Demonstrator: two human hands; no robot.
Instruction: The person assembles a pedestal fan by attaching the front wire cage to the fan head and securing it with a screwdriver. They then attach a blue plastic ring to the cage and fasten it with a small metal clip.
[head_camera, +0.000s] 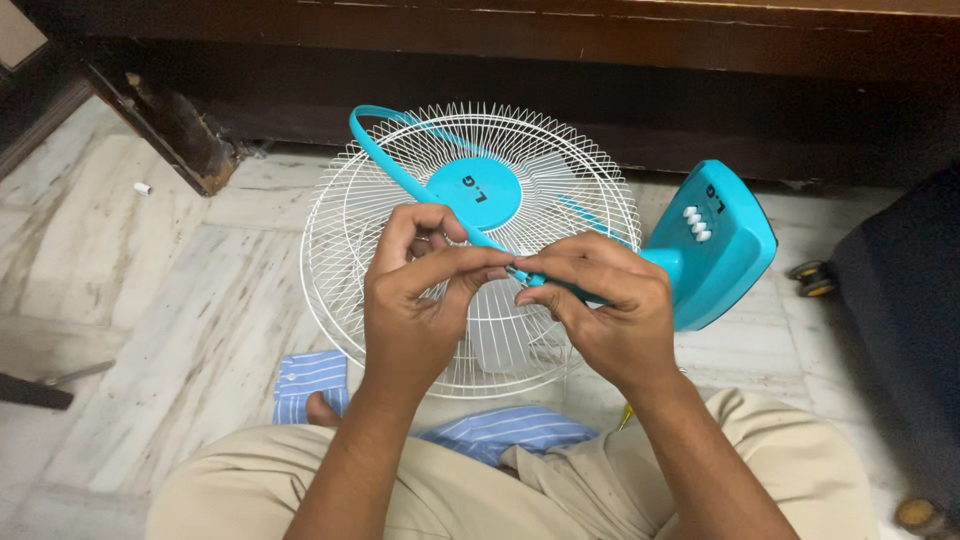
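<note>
Turquoise band (400, 170): free ends are being pinched together between left hand (415, 300) and right hand (600, 310), both closed on it, above the white fan grille (340, 260); the band is running up-left from the grip.

pale veined marble floor (150, 300) meets a dark wooden furniture base (600, 60).

Round turquoise badge (473, 188) at fan guard's centre; small lettered mark (712, 198) on turquoise base.
</note>
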